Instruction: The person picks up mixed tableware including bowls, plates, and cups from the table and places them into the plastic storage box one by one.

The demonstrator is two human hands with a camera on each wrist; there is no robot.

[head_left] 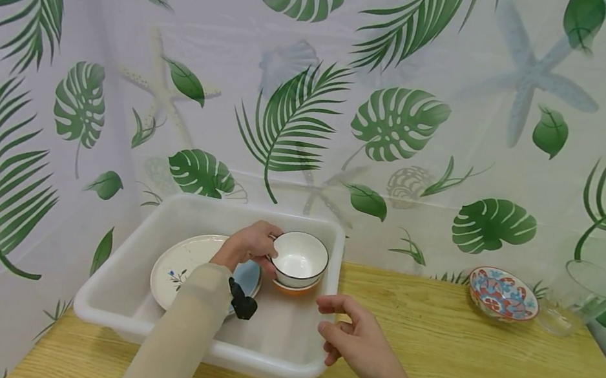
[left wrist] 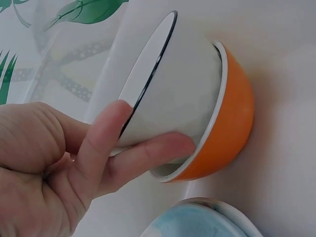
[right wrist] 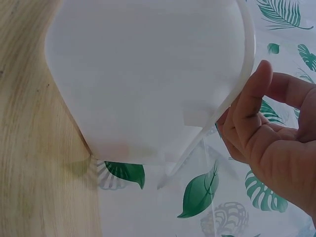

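You stand over a yellowish wood-grain table (head_left: 440,373), its back edge meeting a pale hanging sheet (head_left: 189,8) printed with green leaves, starfish and shells; the sheet also covers the left side. A white plastic tub (head_left: 265,364) sits on the table's left part. Your left hand (head_left: 253,247) pinches the dark-rimmed white bowl (head_left: 300,257) at its left side; the bowl is in the tub's back right corner, its base inside an orange bowl (head_left: 292,291). A large plate (head_left: 189,257) and a blue dish (head_left: 248,277) lie to the left. Your right hand (head_left: 359,341), fingers loosely bent and holding nothing, is at the tub's right rim; you cannot tell if it touches. A patterned dish (head_left: 503,296) and a clear glass (head_left: 580,299) stand at the table's back right.
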